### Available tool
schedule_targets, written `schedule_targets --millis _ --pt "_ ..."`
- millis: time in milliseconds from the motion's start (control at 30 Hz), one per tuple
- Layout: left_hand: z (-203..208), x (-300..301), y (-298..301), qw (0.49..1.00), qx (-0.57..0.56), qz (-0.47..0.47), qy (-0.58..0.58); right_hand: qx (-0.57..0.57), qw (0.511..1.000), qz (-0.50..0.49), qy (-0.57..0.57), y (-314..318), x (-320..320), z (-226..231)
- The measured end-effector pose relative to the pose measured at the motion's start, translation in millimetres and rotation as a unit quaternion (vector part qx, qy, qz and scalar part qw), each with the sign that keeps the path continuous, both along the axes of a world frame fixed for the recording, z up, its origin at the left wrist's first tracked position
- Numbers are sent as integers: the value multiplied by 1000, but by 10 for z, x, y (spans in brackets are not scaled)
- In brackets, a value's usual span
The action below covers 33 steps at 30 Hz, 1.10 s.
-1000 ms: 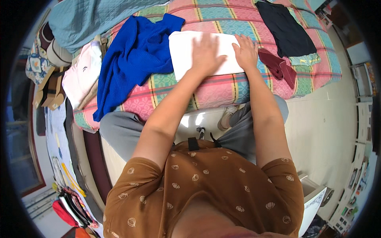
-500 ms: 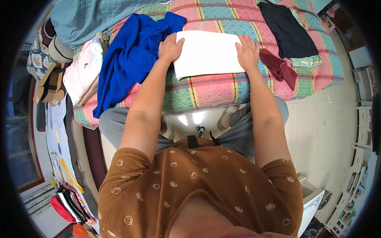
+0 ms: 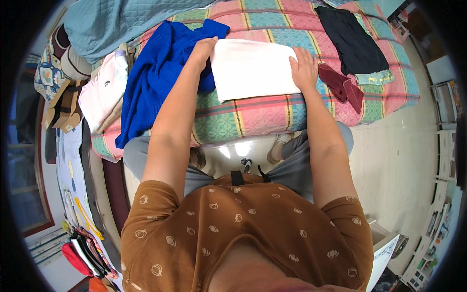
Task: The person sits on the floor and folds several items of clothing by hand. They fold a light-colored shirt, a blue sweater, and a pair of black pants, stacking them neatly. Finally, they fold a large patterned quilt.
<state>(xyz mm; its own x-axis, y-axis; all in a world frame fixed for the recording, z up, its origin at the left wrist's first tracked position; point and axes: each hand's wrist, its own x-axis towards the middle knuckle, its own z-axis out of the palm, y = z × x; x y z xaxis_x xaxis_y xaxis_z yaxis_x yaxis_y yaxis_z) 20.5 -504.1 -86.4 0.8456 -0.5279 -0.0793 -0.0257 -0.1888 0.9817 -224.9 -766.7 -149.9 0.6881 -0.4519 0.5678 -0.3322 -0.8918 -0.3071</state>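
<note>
A folded white cloth lies as a rough rectangle on the bed in front of me. At its far left corner my left hand is turned on its side, fingers drawn together and closed on the edge; some fingertips are hidden. My right hand rests flat over the right edge, fingers stretched out. A blue ribbed knit garment spreads loosely to the left, partly behind my left forearm. Just right of my right hand is a crumpled maroon cloth.
A patterned plaid bedspread covers the bed. Folded black clothing lies far right over a pale green cloth. Pale pink folded clothes, a cardboard box and a blue-grey quilt are at the left.
My left hand has shifted slightly away and turned from lying flat on the cloth to gripping its far left corner. My right hand has barely moved.
</note>
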Motion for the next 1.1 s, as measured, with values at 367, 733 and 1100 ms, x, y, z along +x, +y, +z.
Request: schedule_targets --millis 367,733,1100 --pt "-181 -98 232 893 191 134 -386 6 1000 4 9 57 51 55" --pt "-260 -1260 206 804 329 -16 -495 -156 974 -65 153 684 -8 741" --pt "-390 -1190 292 821 273 0 -502 -49 993 -51 95 670 57 264"
